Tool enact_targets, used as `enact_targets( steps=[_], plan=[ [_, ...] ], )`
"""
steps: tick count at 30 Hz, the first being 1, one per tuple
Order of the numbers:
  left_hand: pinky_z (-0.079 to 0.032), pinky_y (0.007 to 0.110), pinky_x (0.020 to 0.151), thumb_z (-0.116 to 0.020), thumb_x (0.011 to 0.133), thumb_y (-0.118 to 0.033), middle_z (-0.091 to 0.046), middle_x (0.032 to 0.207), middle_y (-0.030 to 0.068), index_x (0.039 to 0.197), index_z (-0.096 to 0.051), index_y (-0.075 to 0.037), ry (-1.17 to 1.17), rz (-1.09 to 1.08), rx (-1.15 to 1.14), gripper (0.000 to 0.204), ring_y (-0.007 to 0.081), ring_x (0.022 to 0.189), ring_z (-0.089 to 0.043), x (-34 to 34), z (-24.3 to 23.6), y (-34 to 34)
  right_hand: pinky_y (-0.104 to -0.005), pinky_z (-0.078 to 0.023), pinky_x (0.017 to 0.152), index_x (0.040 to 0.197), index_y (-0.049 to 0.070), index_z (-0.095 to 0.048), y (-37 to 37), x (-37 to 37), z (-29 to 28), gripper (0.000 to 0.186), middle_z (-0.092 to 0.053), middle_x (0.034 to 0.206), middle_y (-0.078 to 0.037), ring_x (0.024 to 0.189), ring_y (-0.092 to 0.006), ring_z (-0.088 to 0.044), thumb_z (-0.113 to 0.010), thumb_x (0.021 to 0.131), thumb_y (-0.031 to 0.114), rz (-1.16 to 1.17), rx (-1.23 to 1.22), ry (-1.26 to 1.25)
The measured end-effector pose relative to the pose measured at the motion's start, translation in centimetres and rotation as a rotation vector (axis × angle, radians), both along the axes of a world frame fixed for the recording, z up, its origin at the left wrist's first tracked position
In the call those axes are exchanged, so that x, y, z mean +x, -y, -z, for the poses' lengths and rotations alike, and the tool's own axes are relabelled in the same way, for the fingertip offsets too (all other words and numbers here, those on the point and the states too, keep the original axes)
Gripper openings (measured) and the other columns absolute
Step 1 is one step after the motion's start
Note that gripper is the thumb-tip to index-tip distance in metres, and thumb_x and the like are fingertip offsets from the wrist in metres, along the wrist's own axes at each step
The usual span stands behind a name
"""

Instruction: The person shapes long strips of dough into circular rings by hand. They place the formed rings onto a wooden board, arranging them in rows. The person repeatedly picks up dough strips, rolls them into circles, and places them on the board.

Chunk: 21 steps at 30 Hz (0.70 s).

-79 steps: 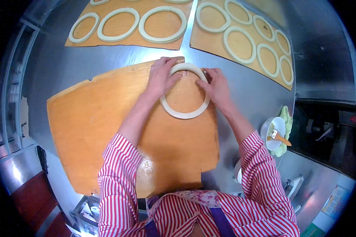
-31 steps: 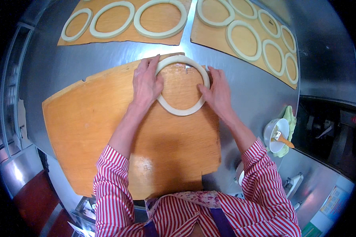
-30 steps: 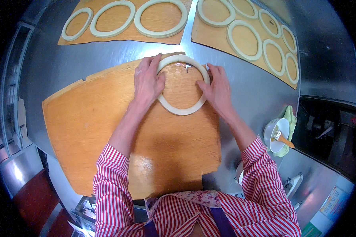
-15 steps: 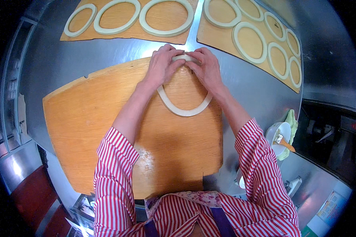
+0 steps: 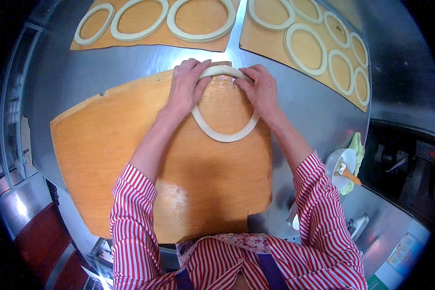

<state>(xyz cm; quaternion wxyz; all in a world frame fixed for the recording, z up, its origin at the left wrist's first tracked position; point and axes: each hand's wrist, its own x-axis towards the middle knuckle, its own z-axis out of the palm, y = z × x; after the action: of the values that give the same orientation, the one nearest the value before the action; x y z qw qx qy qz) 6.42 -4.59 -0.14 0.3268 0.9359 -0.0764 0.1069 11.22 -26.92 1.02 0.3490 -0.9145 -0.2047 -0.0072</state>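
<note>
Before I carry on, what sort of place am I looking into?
Probably a bakery or similar food kitchen: pale, dough-like rings on wooden boards, a metal worktable, and a white bowl with a brush in it.

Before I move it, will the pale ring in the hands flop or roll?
The ring would probably sag: it looks like soft dough around a wide opening. With its near side flat on the board, it seems unlikely to roll.

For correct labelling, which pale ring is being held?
The ring on the near board, held by left hand and right hand; other rings lie untouched on farther boards.
</note>
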Motion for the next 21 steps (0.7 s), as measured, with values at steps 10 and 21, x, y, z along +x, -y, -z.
enact_targets(
  steps=[10,21],
  plan=[
    [-0.041,0.046,0.104,-0.075,0.083,-0.017,-0.061,0.113,0.0132,0.115,-0.067,-0.005,0.055,0.184,-0.079,0.035,0.0335,0.112,-0.057,-5.0,-2.9,0.0,-0.0475,-0.045,0.095,0.110,0.008,-0.071,2.5,-2.7,-2.0,0.033,-0.066,0.113,-0.011,0.106,-0.0298,-0.060,-0.076,0.082,0.024,-0.210,-0.098,0.104],
    [-0.033,0.048,0.116,-0.076,0.081,-0.023,-0.058,0.095,0.0080,0.095,-0.066,-0.007,-0.143,0.533,0.095,0.023,0.0267,0.107,-0.057,-8.5,-3.9,-1.2,-0.0487,-0.032,0.106,0.105,0.011,-0.069,4.7,-7.4,-2.7,0.031,-0.063,0.103,-0.003,0.106,-0.0213,-0.057,-0.079,0.079,0.023,-0.658,-0.220,0.006]
  ],
)
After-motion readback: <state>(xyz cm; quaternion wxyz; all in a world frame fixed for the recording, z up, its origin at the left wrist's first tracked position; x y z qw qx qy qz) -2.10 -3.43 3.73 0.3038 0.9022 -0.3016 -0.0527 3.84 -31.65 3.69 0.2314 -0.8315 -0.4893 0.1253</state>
